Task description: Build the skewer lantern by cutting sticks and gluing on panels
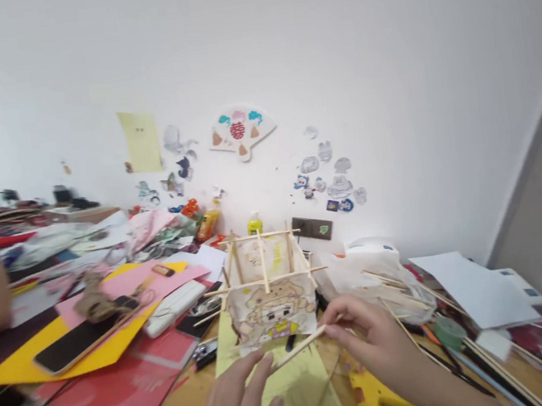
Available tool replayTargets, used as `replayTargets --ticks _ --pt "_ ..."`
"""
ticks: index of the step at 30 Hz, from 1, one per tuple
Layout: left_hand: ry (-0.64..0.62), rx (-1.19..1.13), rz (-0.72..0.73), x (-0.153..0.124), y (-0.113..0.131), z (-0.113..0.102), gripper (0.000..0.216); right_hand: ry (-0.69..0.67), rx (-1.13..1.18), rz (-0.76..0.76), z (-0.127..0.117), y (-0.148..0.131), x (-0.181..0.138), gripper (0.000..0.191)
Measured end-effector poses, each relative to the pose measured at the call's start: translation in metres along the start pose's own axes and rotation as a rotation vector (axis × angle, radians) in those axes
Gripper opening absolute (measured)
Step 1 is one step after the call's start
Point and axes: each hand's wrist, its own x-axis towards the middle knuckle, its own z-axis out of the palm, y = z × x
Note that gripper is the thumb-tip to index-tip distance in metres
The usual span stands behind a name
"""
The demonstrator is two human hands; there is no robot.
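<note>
A thin wooden stick (300,347) slants low in front of me, pinched at its right end between the thumb and fingers of my right hand (371,336). Its other end reaches the fingertips of my left hand (241,396), whose fingers and thumb are apart; whether they touch the stick is hard to tell. Just beyond stands a box-shaped frame of wooden sticks (262,257) with paper panels. The front panel (275,312) carries a drawn cartoon figure. Yellow paper (296,393) lies under the frame and hands. Beside my right wrist is a yellow glue gun (376,392), partly hidden.
On the left lie a phone (82,338), coloured paper (9,360), a white power strip (175,307) and a red folder (120,389). Plastic bags (375,276), loose sticks (497,366), tape (449,332) and white paper (472,289) crowd the right. A wall (385,81) rises behind.
</note>
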Motion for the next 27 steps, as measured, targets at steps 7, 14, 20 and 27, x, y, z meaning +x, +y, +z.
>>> replayTargets --ticks 7,14,20,27 --pt "0.005 -0.165 -0.28 0.01 -0.033 0.004 0.017 -0.05 -0.257 -0.468 0.06 -0.01 0.054 0.008" --pt "-0.081 -0.293 -0.532 0.01 -0.074 0.02 0.026 0.065 -0.588 -0.503 0.065 -0.007 0.092 0.007" --pt "-0.096 -0.375 -0.591 0.009 -0.075 0.043 0.027 0.029 -0.677 -0.453 0.071 -0.007 0.1 0.006" --pt "-0.022 -0.485 -0.602 0.014 -0.074 0.041 0.024 -0.031 -0.752 -0.467 0.072 -0.008 0.106 0.01"
